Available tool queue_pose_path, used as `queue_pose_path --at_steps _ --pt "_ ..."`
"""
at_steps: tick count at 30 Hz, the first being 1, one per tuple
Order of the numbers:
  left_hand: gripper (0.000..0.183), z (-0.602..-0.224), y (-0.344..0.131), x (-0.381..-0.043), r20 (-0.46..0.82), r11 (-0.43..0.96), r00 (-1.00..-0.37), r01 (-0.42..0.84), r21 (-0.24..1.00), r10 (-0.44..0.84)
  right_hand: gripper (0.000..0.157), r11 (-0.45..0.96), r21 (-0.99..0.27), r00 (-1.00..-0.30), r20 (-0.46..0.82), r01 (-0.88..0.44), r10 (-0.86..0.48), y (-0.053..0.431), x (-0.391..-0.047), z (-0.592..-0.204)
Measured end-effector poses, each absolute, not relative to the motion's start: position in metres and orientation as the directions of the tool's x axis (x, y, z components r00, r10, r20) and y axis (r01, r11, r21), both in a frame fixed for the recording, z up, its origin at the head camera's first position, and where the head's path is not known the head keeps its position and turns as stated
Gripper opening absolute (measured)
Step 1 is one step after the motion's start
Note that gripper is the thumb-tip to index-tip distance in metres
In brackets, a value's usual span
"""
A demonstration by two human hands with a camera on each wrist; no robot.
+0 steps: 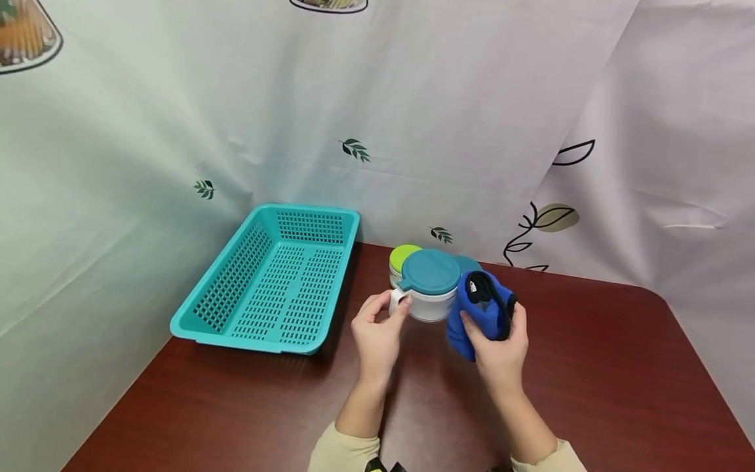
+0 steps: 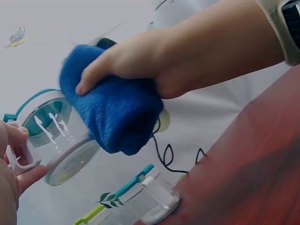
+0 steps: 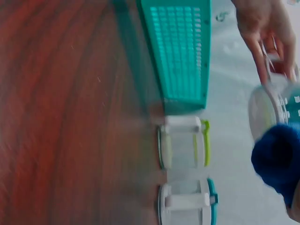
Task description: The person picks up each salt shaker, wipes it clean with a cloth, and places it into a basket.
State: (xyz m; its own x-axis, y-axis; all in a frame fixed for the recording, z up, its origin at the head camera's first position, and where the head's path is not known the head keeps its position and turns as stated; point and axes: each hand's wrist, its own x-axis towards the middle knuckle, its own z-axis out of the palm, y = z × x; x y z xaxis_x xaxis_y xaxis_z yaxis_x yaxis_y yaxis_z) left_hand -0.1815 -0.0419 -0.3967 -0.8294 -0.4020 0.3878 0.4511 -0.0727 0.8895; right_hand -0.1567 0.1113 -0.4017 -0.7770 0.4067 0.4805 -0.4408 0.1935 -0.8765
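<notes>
My left hand (image 1: 377,334) pinches the white handle of a clear jar (image 2: 58,124) with a teal lid (image 1: 430,271). The jar is held up off the table; in the left wrist view it tilts, its round base turned down to the right. In my right hand (image 1: 504,351) is a bunched blue cloth (image 1: 459,334) with black edging and a small white label. Thumb and fingers grip it from either side. The cloth meets the side of the jar in the left wrist view (image 2: 117,112), covering part of its wall.
Behind the held jar, a similar jar with a lime-green lid (image 1: 404,254) and another with a teal lid (image 1: 468,263) stand on the dark red table (image 1: 607,367), near the back wall sheet (image 1: 401,196). A turquoise perforated basket (image 1: 295,288) sits at the left.
</notes>
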Motion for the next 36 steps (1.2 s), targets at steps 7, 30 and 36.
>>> queue_pose_path --at_steps 7,30,36 --pt "0.021 -0.408 -0.037 -0.185 0.418 -0.053 -0.801 0.485 0.873 -0.429 0.026 0.372 -0.485 -0.455 0.874 -0.792 0.171 0.091 -0.148 -0.396" --pt "0.025 -0.407 -0.039 -0.175 0.628 0.031 -0.717 0.651 0.758 -0.302 0.026 0.687 0.144 -0.134 0.933 -0.712 -0.333 0.099 -0.142 -0.38" --pt "0.023 -0.399 -0.041 -0.178 0.58 -0.014 -0.752 0.614 0.789 -0.313 0.031 0.674 0.153 -0.187 0.895 -0.723 -0.404 0.106 -0.146 -0.386"
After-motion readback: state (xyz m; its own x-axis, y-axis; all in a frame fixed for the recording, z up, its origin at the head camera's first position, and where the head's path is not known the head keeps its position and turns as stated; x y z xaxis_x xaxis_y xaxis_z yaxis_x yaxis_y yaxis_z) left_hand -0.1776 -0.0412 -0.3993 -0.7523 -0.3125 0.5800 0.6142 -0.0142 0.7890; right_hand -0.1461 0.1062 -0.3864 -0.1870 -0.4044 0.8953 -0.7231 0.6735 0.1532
